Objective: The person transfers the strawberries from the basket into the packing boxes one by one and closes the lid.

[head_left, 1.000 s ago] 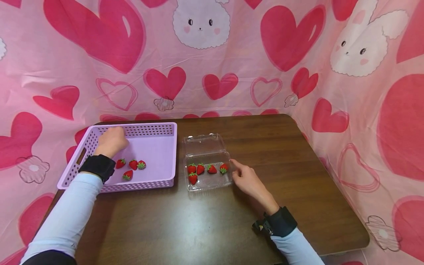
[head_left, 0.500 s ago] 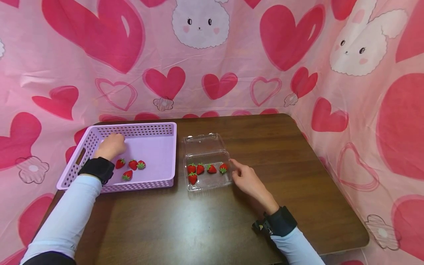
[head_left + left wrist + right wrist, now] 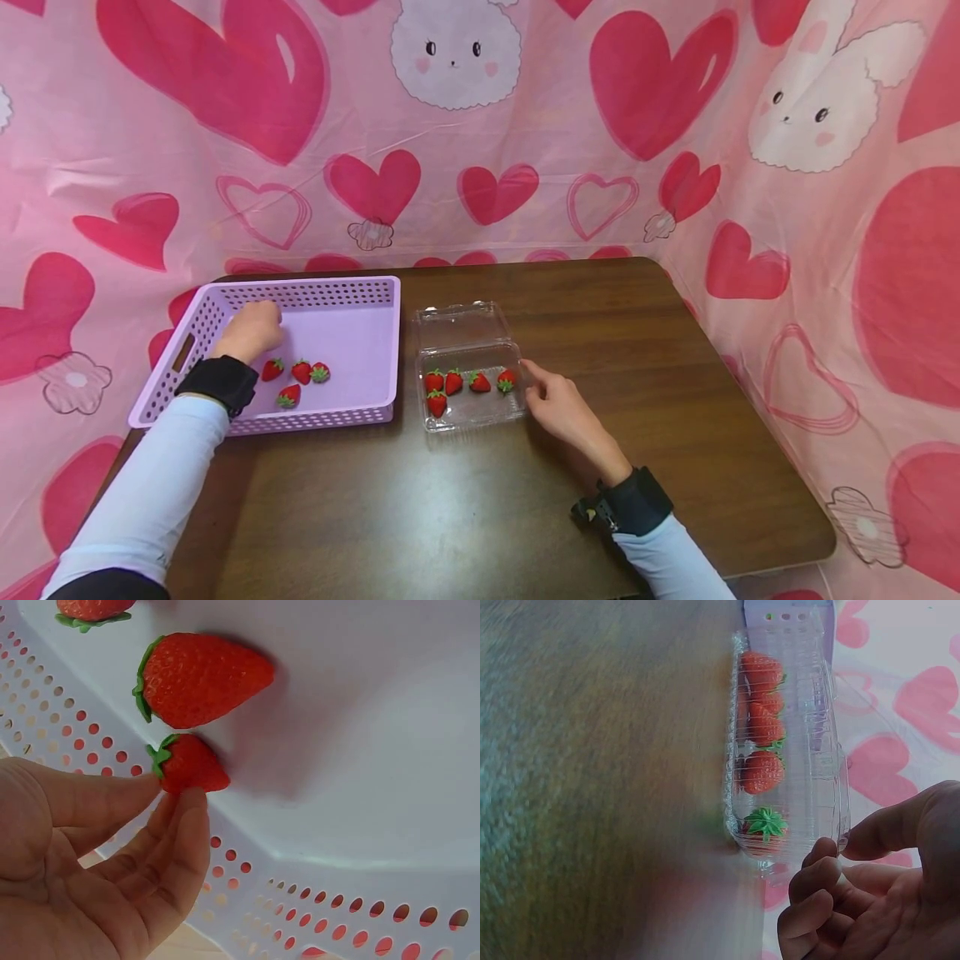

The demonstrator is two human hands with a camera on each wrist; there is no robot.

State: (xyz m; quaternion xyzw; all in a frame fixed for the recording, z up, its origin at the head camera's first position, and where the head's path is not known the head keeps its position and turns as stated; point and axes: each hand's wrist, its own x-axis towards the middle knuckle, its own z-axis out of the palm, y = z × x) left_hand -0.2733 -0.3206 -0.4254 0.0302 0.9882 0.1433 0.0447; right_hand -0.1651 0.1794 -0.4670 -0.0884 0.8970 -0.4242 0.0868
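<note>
My left hand (image 3: pixel 251 331) is inside the lilac basket (image 3: pixel 396 350), toward its left back corner. In the left wrist view its thumb and fingertips pinch a small strawberry (image 3: pixel 187 763) by its lower side, hidden by the hand in the head view. A larger strawberry (image 3: pixel 202 679) lies just beside it on the basket floor. My right hand (image 3: pixel 566 412) is at the right side of a clear plastic clamshell (image 3: pixel 480 419), pinching its rim between thumb and curled index finger. Several strawberries (image 3: pixel 480 382) lie in the clamshell, whose lid (image 3: pixel 459 327) is folded back.
More strawberries (image 3: pixel 301 372) lie near the front of the basket floor. Basket and clamshell stand side by side on a brown wooden table (image 3: pixel 420 517). A pink cloth with hearts (image 3: pixel 498 196) hangs behind and to the sides.
My left hand has lowered slightly in the basket and come a little toward the front. My right hand and the clamshell have stayed in place.
</note>
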